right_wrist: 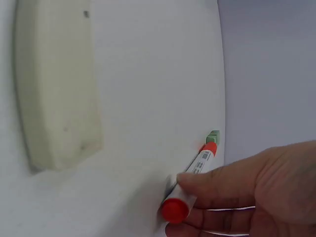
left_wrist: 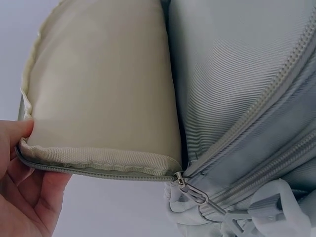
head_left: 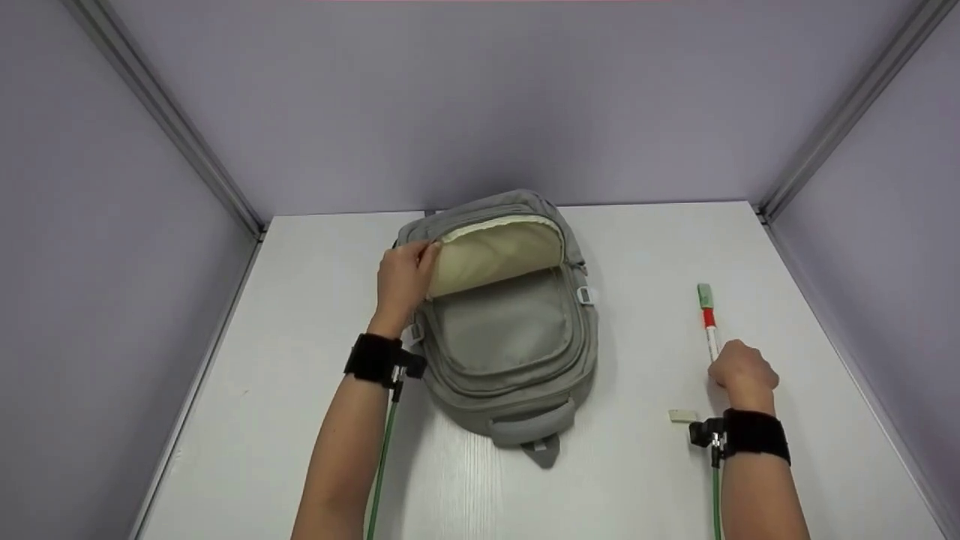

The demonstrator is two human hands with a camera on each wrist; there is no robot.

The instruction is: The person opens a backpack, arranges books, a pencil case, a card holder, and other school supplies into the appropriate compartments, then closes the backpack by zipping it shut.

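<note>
A grey backpack lies flat on the white table, its front pocket unzipped. My left hand pinches the edge of the pocket's flap and holds it lifted, so the cream lining shows. In the left wrist view my left hand grips the flap's zipper edge, and a metal zipper pull hangs at the corner. My right hand grips a white marker with red ends that lies on the table to the right of the bag. Its fingers curl over the marker.
A small cream eraser lies on the table beside my right wrist, large in the right wrist view. A green piece sits at the marker's far end. Lilac walls close in the table at the back and both sides.
</note>
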